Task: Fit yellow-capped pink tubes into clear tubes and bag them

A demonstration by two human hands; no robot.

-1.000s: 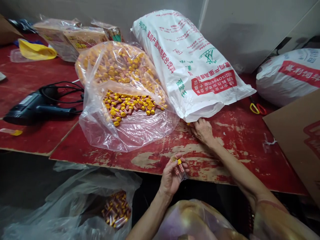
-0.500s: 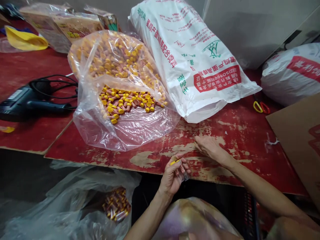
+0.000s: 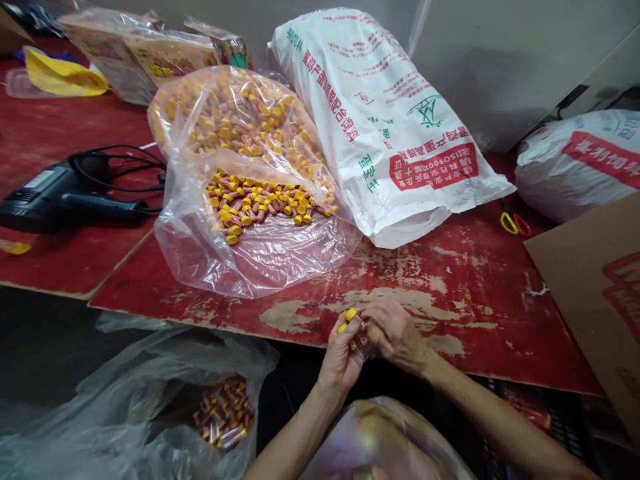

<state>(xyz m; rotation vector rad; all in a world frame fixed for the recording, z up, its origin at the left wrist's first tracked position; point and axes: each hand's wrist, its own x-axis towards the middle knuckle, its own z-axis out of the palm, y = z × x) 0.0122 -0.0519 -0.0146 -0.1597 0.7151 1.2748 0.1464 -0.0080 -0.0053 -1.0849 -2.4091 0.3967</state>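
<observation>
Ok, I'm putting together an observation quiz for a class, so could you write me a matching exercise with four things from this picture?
Column one
1. Left hand
2. Corded blower
3. Scissors
4. Clear bag on the table

Column two
A. One yellow handle loop, one red
B. Heaped with many capped pieces
C. Lies toward the picture's left edge
D. Grips at least two yellow-capped tubes

Right pairs
1-D; 2-C; 3-A; 4-B

Dim, uneven light; glare streaks the clear bag (image 3: 280, 257) (the hands (image 3: 400, 337) slightly blurred)
</observation>
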